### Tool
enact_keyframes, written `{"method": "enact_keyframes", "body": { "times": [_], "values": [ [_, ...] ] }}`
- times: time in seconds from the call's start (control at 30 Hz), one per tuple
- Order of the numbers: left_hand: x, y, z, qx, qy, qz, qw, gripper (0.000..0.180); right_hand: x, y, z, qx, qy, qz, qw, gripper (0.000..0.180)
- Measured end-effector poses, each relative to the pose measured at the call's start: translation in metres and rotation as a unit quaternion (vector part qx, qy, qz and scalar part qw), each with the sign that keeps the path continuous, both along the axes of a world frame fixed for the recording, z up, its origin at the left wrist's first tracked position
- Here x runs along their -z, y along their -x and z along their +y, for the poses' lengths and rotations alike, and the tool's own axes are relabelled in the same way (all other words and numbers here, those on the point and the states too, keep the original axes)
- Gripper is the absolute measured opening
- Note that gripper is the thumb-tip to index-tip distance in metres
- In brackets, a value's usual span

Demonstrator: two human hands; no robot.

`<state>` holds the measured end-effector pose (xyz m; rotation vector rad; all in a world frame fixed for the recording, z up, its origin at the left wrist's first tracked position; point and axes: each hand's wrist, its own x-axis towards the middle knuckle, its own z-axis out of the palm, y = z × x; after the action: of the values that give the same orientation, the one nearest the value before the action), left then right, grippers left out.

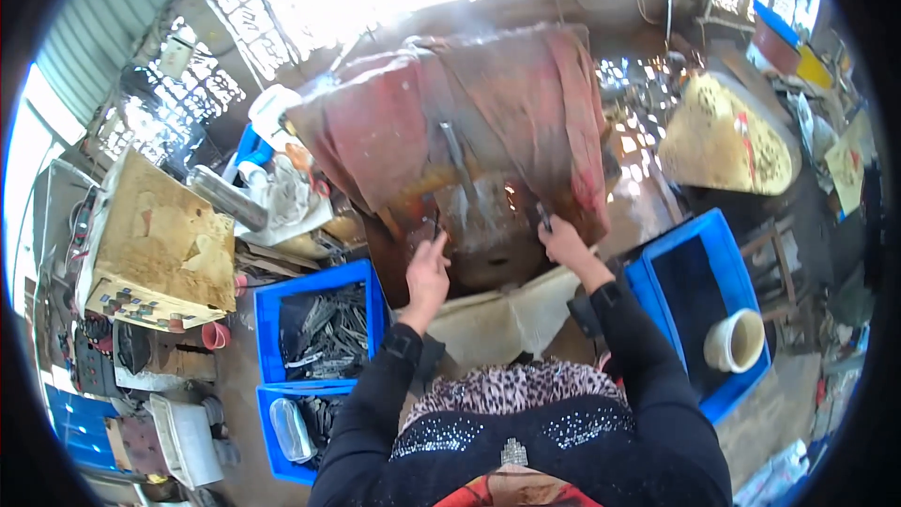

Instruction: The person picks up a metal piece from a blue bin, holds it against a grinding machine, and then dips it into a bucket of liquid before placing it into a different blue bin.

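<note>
Both my hands reach into the wet opening of a machine draped with a faded red cloth (375,122). My left hand (429,274) is at the opening's left side, its fingers closed at a small dark piece (432,222) that I cannot make out well. My right hand (566,244) is at the right side, closed round a short dark piece (544,217), perhaps metal, its far end against the dim interior. Between the hands a grey pipe (456,148) slants down, with whitish water or spray (474,211) below it. A pale cloth (502,321) hangs over the near edge.
On my left, a blue crate (266,333) holds many dark strips; another blue crate (274,446) holds strips and a clear plastic container (293,431). A blue crate (729,253) with a cream bucket (734,342) stands on my right. A stained metal cabinet (169,239) is farther left.
</note>
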<state>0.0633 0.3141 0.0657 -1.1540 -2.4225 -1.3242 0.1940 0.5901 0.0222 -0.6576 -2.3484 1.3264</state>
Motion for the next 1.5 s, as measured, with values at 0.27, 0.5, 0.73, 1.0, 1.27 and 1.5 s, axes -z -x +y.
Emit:
{"method": "enact_keyframes", "body": {
  "times": [0.27,0.5,0.73,1.0,1.27,1.5],
  "values": [
    [-0.006,-0.002,-0.012,-0.037,0.132,0.052,0.989,0.045,0.003,0.017,-0.006,-0.047,-0.065,-0.125,0.989,0.018],
    [-0.01,-0.002,-0.008,-0.032,0.176,0.025,0.983,0.037,-0.013,0.012,-0.019,-0.048,-0.158,-0.12,0.979,0.02],
    [-0.005,-0.001,-0.011,-0.045,0.184,0.037,0.981,0.037,-0.024,0.01,-0.026,-0.05,-0.148,-0.112,0.981,0.022],
    [-0.002,-0.001,-0.01,-0.062,0.169,0.047,0.983,0.028,-0.031,0.007,-0.026,-0.075,-0.175,-0.093,0.977,0.021],
    [-0.006,-0.004,-0.007,-0.084,0.19,0.031,0.978,0.031,-0.025,0.009,-0.023,-0.062,-0.142,-0.102,0.983,0.023],
    [-0.009,-0.007,-0.007,-0.108,0.218,0.025,0.97,0.032,-0.029,0.009,-0.024,-0.067,-0.119,-0.131,0.982,0.023]
  ]
}}
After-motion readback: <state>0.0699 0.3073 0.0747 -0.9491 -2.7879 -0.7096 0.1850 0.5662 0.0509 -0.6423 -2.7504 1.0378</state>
